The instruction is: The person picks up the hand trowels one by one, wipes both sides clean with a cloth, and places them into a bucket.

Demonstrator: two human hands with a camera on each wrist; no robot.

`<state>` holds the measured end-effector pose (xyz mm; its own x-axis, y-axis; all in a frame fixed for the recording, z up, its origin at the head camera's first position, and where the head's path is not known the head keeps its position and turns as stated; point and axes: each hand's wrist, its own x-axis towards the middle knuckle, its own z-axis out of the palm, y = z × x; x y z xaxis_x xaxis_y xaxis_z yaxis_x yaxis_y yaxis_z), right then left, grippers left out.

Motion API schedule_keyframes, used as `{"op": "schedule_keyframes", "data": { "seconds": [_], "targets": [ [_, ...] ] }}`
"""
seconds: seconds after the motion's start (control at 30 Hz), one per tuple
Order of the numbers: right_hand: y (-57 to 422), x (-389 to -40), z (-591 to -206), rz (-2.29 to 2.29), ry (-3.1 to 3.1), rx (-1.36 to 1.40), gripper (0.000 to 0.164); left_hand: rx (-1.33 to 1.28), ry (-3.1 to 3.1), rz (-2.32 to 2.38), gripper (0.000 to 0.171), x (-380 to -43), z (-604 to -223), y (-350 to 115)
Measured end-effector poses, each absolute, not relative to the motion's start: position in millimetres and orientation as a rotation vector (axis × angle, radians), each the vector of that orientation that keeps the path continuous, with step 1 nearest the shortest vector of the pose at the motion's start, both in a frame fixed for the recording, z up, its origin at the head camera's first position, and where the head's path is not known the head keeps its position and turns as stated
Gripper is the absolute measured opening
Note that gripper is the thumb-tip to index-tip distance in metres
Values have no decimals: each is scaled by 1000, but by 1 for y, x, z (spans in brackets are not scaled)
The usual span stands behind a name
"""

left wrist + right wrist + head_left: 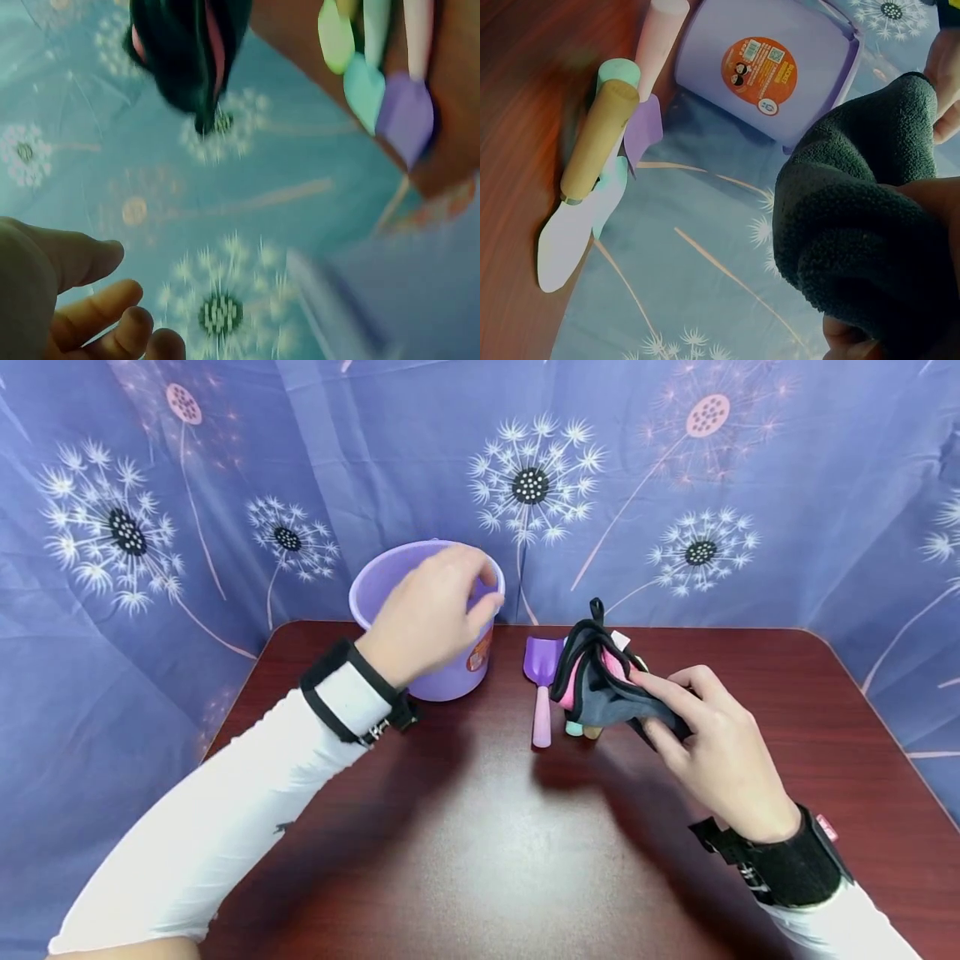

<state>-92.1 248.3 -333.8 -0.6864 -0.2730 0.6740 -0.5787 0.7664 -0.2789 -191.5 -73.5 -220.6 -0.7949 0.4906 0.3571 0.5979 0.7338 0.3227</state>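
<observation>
A folded cloth [600, 689], dark grey and pink with black edging and a small loop, is gripped by my right hand [723, 752] above the table. Its fuzzy dark side fills the right of the right wrist view. My left hand [438, 610] hovers over the purple bucket [442, 685], fingers loosely bent around nothing, as the left wrist view also shows. Between bucket and cloth lies a purple shovel [542, 662] with a pink handle. Partly hidden behind the cloth, a mint shovel [613, 186] and a wooden-handled trowel [600, 139] with a pale blade lie close together.
The dark red-brown table [465, 868] has its far edge against a blue curtain [420, 452] printed with dandelions. An orange round label [759, 76] sits on the bucket's side. The bucket stands at the table's back left, its opening facing up.
</observation>
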Motion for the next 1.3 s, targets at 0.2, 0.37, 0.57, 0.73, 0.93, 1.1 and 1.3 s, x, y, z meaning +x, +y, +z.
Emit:
{"op": "schedule_keyframes", "data": {
  "seconds": [0.2, 0.37, 0.57, 0.73, 0.93, 1.1, 1.3],
  "targets": [
    [252, -91, -332, 632, -2344, 595, 54, -932, -2702, -828, 13, -168, -254, -55],
    [254, -91, -332, 620, -2357, 578, 53, -862, -2802, -889, 16, -165, -291, -44],
    [255, -91, -333, 622, -2339, 581, 51, -719, -2943, -861, 34, -172, -335, -30],
    [255, -91, -334, 618, -2344, 579, 51, -552, -3036, -773, 46, -179, -364, -14],
    [255, -91, -335, 620, -2345, 579, 52, -362, -3121, -783, 63, -188, -390, 7],
    [255, -90, -336, 620, -2350, 577, 51, -255, -3150, -772, 71, -201, -418, 21],
    [255, -89, -336, 611, -2368, 567, 52, -167, -3220, -803, 72, -204, -421, 28]
  ]
}}
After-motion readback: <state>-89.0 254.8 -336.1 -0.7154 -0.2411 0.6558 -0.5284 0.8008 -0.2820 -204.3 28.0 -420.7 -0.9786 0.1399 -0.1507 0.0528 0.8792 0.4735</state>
